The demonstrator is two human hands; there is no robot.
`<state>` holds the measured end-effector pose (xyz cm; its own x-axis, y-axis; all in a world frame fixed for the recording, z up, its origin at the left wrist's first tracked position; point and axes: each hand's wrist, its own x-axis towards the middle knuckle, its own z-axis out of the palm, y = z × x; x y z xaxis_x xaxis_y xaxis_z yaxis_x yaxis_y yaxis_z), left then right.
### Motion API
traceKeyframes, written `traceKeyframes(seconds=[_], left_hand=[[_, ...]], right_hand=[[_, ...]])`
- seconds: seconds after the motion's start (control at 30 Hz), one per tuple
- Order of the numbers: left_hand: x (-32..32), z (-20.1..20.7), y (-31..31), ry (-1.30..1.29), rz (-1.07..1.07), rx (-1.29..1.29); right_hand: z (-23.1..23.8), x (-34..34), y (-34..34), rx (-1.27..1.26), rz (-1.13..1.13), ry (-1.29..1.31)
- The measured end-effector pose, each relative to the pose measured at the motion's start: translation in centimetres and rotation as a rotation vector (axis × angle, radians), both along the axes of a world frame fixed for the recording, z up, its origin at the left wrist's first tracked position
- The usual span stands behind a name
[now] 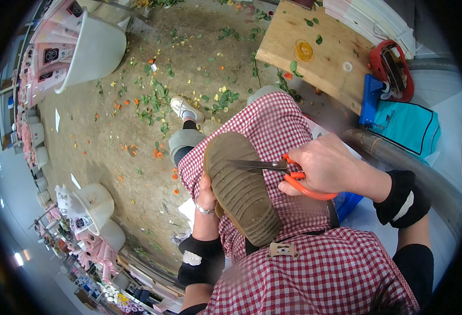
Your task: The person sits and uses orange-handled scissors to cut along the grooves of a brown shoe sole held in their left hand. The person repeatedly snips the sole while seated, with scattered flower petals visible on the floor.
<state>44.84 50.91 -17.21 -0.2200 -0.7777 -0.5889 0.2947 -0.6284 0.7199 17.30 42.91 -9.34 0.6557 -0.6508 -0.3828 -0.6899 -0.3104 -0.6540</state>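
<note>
A brown shoe, likely a slipper or sandal, lies over my lap with its ridged sole facing up. My left hand grips it by its left edge; most of those fingers are hidden behind the sole. In my right hand is a pair of scissors with orange handles, my fingers closed round the loops. The dark blades point left across the upper part of the sole, and they look closed together. Whether the tip touches the sole I cannot tell. A red-and-white checked apron covers my lap beneath.
A wooden table at the upper right bears yellow rubber bands, a tape roll, a red container and a blue tool. Leaves and petals litter the floor. White buckets with wrapped bunches stand at left.
</note>
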Motion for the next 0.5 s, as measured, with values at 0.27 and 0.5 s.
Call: traceKeyframes(seconds=[0.27,0.5], left_hand=[[0.5,-0.8,0.1,0.109,-0.010,0.012],[0.5,-1.0,0.5,0.278,0.041,0.025]], right_hand=[[1.5,0.0,-1.1,-0.260,0.096,0.006],[0.8,-0.4,-3.2,-0.051,0.297,0.050]])
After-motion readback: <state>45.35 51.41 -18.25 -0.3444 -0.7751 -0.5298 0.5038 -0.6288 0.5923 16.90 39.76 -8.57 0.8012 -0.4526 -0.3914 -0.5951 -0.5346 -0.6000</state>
